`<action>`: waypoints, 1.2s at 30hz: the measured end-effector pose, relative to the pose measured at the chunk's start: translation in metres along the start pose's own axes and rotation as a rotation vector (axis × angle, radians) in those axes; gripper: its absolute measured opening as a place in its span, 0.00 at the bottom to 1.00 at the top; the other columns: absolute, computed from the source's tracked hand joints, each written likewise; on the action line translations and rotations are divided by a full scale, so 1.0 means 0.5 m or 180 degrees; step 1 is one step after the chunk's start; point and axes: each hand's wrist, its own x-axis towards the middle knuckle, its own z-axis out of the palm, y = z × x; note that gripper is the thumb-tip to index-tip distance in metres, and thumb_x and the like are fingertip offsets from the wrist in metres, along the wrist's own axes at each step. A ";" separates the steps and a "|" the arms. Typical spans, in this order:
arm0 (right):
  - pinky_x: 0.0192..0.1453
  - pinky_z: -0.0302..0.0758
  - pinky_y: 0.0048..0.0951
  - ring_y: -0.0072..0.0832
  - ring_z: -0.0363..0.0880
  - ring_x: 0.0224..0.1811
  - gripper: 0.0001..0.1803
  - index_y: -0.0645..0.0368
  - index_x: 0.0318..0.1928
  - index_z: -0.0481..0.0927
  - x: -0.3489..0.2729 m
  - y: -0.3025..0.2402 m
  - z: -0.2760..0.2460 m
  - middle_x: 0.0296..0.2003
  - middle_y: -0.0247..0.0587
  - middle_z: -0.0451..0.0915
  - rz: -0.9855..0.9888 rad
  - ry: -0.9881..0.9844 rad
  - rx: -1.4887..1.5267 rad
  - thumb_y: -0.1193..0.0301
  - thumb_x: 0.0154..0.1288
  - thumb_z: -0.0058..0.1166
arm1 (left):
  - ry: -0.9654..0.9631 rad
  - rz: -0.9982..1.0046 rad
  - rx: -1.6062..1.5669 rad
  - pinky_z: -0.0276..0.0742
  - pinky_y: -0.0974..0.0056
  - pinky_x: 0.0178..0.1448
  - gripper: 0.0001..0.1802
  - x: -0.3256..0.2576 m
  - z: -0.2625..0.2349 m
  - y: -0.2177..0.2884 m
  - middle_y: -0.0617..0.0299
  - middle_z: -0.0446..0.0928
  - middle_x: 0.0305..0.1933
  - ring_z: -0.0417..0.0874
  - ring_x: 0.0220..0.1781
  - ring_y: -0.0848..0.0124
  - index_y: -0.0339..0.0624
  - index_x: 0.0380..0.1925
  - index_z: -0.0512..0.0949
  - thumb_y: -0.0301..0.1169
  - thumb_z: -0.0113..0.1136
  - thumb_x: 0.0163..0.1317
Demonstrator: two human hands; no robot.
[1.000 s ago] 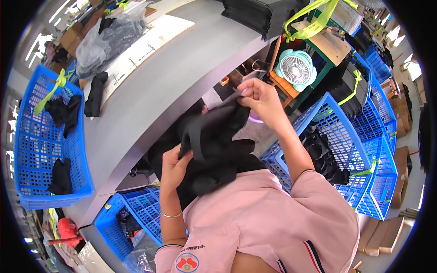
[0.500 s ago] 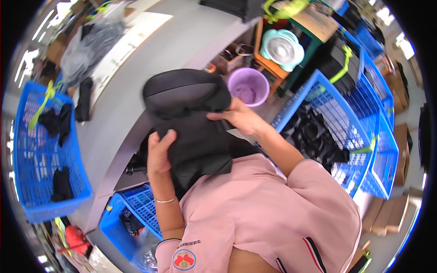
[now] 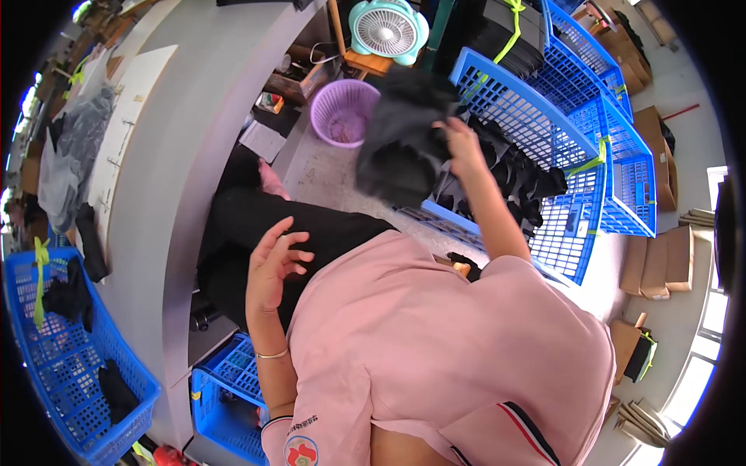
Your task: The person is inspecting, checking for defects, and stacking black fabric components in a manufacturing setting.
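Observation:
My right hand (image 3: pixel 464 147) grips the edge of a black padded fabric piece (image 3: pixel 400 155), which looks like a knee pad and is smeared by motion. It hangs beside the near left edge of a blue plastic basket (image 3: pixel 571 128) that holds several black pieces (image 3: pixel 505 167). My left hand (image 3: pixel 273 260) is held over my black-trousered lap, fingers apart and curved, with nothing in it.
A purple bin (image 3: pixel 346 113) stands on the floor ahead, near a turquoise fan (image 3: pixel 387 31) on a wooden stool. Along my left runs a grey table (image 3: pixel 171 147). Blue baskets (image 3: pixel 78 365) sit at far left and under the table (image 3: pixel 233 388); cardboard boxes (image 3: pixel 660 260) lie at right.
My right hand has carried the black padded piece rightward, toward the blue basket. My left hand has let go of it and spread its fingers. The view has turned to the right.

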 end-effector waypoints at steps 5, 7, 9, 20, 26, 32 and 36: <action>0.51 0.75 0.29 0.26 0.78 0.45 0.18 0.62 0.54 0.82 0.080 0.021 -0.325 0.44 0.38 0.82 -0.0232 0.0092 -0.0089 0.72 0.64 0.62 | 0.0682 -0.0084 -0.0003 0.82 0.70 0.41 0.23 -0.033 -0.047 -0.016 0.53 0.81 0.54 0.86 0.46 0.69 0.37 0.62 0.72 0.35 0.56 0.71; 0.56 0.74 0.35 0.33 0.79 0.52 0.25 0.64 0.53 0.82 0.092 0.035 -0.399 0.49 0.44 0.82 -0.0484 0.0495 -0.1205 0.60 0.61 0.65 | 0.0792 -0.0001 0.0008 0.82 0.69 0.43 0.23 -0.048 -0.070 -0.008 0.54 0.81 0.54 0.86 0.46 0.69 0.38 0.62 0.72 0.36 0.58 0.70; 0.63 0.71 0.41 0.49 0.78 0.56 0.38 0.68 0.60 0.76 0.103 0.059 -0.424 0.52 0.61 0.80 -0.0543 0.1254 -0.3409 0.48 0.61 0.62 | 0.1039 0.0214 -0.0007 0.82 0.68 0.44 0.23 -0.066 -0.102 0.019 0.54 0.81 0.54 0.85 0.47 0.68 0.38 0.61 0.73 0.37 0.58 0.69; 0.57 0.74 0.43 0.49 0.74 0.57 0.30 0.65 0.64 0.69 0.085 0.155 0.042 0.62 0.60 0.65 -0.1779 -0.1232 -0.3159 0.76 0.61 0.60 | 0.3449 0.2264 0.2897 0.79 0.61 0.53 0.17 -0.118 -0.485 0.239 0.53 0.79 0.56 0.82 0.51 0.65 0.38 0.50 0.81 0.24 0.60 0.60; 0.63 0.72 0.46 0.61 0.66 0.66 0.28 0.63 0.63 0.69 -0.079 0.017 0.284 0.67 0.59 0.61 -0.3067 -0.1953 -0.3521 0.83 0.61 0.53 | 0.5141 0.1841 0.4610 0.61 0.53 0.73 0.34 -0.110 -0.719 0.340 0.49 0.62 0.73 0.61 0.74 0.50 0.48 0.61 0.73 0.19 0.63 0.50; 0.60 0.74 0.45 0.57 0.71 0.62 0.26 0.65 0.60 0.71 -0.187 -0.011 0.430 0.68 0.58 0.61 -0.3118 -0.2671 -0.3579 0.85 0.60 0.52 | 0.4417 0.1455 0.4731 0.69 0.50 0.63 0.28 -0.055 -0.796 0.396 0.52 0.69 0.68 0.72 0.64 0.51 0.46 0.60 0.70 0.23 0.62 0.57; 0.59 0.75 0.43 0.49 0.76 0.59 0.24 0.64 0.61 0.71 -0.225 -0.020 0.521 0.69 0.56 0.61 -0.3216 -0.3093 -0.3506 0.83 0.63 0.52 | 0.4919 0.2144 0.3572 0.75 0.52 0.47 0.13 -0.040 -0.770 0.441 0.47 0.82 0.46 0.81 0.47 0.45 0.35 0.48 0.75 0.27 0.57 0.65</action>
